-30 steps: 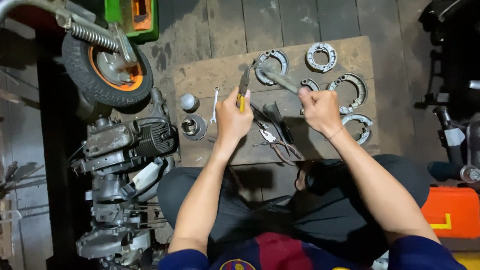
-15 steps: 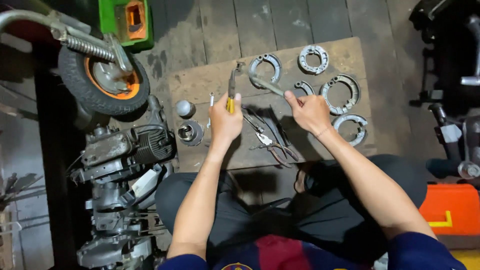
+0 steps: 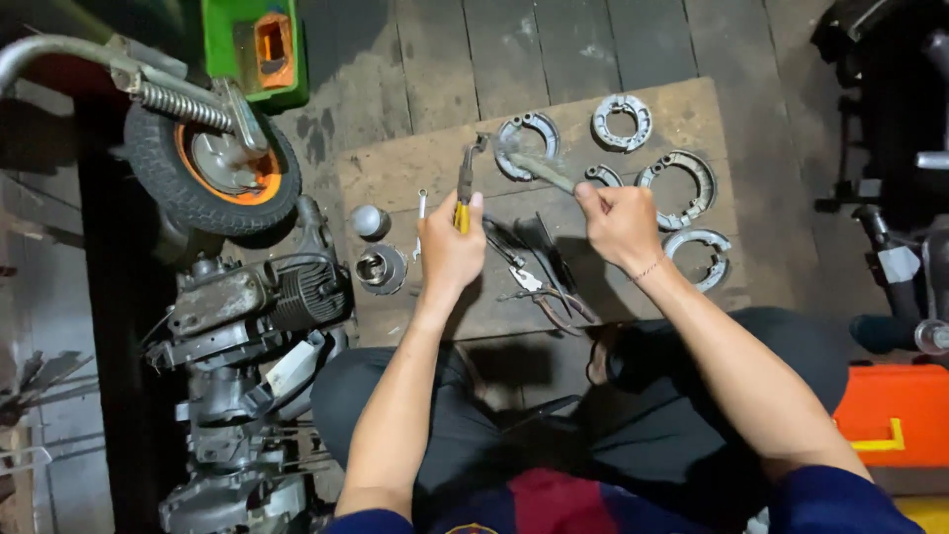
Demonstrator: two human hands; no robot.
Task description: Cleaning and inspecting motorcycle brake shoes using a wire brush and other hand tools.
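My left hand (image 3: 452,249) grips a yellow-handled tool (image 3: 464,183) whose metal head points away from me over a wooden board (image 3: 415,168). My right hand (image 3: 621,222) holds a worn brush (image 3: 539,166) by its handle, its bristle end over a curved brake shoe (image 3: 524,129) at the board's far side. More brake shoes lie to the right: a ring-shaped pair (image 3: 622,121), a larger pair (image 3: 680,188) and one near my right wrist (image 3: 700,252). Pliers (image 3: 539,292) and thin tools lie on the board between my hands.
A small engine (image 3: 252,307) sits left of my knees. A small wheel with an orange hub (image 3: 213,168) and a spring stands at far left. A green box (image 3: 255,44) lies beyond it. A piston (image 3: 380,267) and metal cap (image 3: 369,220) rest on the board. An orange case (image 3: 895,415) is at right.
Both hands have moved slightly toward the far side of the board. The brush head now reaches the curved brake shoe. The view has shifted a little.
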